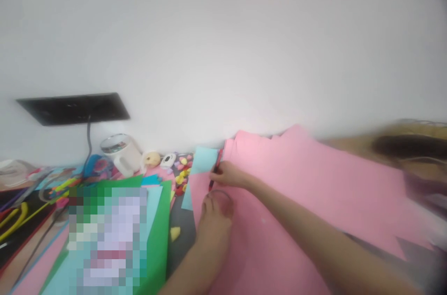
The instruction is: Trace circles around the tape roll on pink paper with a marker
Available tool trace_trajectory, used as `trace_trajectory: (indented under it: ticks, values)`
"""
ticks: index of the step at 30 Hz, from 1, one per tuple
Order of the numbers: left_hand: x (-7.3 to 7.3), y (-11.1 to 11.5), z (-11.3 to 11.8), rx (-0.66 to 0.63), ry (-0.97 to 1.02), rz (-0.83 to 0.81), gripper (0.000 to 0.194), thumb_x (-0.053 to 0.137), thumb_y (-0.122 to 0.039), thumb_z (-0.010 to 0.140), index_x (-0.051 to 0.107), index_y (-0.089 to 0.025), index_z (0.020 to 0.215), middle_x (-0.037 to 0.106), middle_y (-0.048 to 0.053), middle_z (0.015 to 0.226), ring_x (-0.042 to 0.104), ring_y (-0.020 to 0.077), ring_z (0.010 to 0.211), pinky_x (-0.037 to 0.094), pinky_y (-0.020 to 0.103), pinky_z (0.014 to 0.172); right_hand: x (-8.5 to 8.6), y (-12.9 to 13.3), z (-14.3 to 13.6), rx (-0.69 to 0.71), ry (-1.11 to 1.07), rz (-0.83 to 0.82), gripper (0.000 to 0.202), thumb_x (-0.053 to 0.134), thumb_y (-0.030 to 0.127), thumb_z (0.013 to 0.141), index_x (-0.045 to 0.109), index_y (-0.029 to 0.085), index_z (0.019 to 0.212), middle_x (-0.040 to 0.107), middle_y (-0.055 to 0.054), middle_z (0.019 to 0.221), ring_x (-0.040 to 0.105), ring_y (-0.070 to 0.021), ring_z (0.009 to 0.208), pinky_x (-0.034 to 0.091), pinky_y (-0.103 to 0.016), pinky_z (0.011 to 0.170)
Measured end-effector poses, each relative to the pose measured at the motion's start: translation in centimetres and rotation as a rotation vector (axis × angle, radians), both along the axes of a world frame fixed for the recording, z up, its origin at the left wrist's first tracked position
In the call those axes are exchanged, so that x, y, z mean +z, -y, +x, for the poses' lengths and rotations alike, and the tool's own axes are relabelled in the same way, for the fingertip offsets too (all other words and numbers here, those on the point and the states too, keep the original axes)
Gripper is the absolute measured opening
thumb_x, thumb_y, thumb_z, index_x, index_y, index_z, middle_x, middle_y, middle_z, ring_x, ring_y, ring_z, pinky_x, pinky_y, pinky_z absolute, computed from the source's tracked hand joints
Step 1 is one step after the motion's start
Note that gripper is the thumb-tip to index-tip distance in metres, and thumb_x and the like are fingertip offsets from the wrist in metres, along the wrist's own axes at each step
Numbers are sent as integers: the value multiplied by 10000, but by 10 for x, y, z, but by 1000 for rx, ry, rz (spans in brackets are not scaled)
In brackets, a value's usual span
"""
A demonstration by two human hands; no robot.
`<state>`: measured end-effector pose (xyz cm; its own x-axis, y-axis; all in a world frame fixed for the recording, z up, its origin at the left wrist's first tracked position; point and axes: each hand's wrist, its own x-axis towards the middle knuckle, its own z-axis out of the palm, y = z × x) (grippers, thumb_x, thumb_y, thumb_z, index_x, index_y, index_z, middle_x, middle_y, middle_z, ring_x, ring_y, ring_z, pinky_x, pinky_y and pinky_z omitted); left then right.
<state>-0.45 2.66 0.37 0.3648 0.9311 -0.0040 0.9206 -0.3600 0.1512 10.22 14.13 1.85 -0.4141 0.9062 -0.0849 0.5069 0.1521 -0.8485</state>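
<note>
Pen [217, 165] slants through the right hand's grip [227, 174], over pink paper [265, 248].

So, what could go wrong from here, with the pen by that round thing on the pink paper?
The round thing might slip if the left hand eases off, and the pen in the right hand could then stray across the pink paper. The small coloured pieces lie close to the paper's left edge, so a sideways shift of the paper could scatter them.
</note>
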Motion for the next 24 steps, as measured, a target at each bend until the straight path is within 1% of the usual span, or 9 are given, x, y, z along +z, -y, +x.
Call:
trace_trajectory:
  ticks: [4,7,10,14,16,18,20,24]
  values:
    - [7,-3,1,-34,-125,-92,525,413,-47,777,480,-205,1273,504,168,1167,450,314,1073,405,413,827,0,5,15,-78,-13,0,312,563,215,699,454,181,409,542,5,436,499,-113,439,360,-213,424]
    - [10,-4,1,-52,-128,-77,543,370,-19,776,477,-208,1273,486,165,1178,450,308,1065,409,412,819,-2,12,26,-146,-39,-16,295,555,232,715,511,177,429,603,-23,471,545,-138,453,411,-232,449]
    - [14,-5,1,-49,-108,-77,513,372,-30,782,494,-212,1247,483,150,1165,455,292,1042,405,396,815,-5,23,35,-203,-78,-36,265,545,240,724,576,163,473,647,-44,511,591,-159,488,462,-244,495]
    - [21,-5,1,-36,-77,-100,455,371,-39,777,536,-182,1177,510,133,1102,469,257,992,396,357,804,-10,42,47,-275,-152,-61,275,529,275,739,603,150,506,674,-66,551,628,-178,527,493,-252,523]
    - [23,-4,0,-40,-36,-89,410,370,-50,781,554,-162,1131,521,128,1077,481,233,956,395,332,790,-12,52,51,-323,-208,-67,261,512,322,761,611,147,595,690,-74,598,650,-190,567,507,-260,537]
    - [25,-4,-1,-45,-13,-90,365,387,-66,786,566,-154,1092,536,125,1053,494,222,931,393,318,776,-14,60,54,-360,-271,-60,259,487,376,787,603,152,729,700,-69,659,667,-196,628,520,-269,573]
    - [26,-4,-2,-48,-13,-90,324,415,-77,786,579,-159,1053,552,116,1030,506,221,925,390,316,779,-16,68,55,-382,-316,-40,271,477,413,801,578,162,795,696,-57,692,666,-193,674,522,-275,613]
    - [28,-5,0,-45,-58,-73,306,458,-63,763,590,-169,1018,568,103,1027,515,230,946,386,321,797,-20,75,53,-390,-339,2,295,481,432,803,564,163,713,649,-32,630,627,-173,624,495,-269,608]
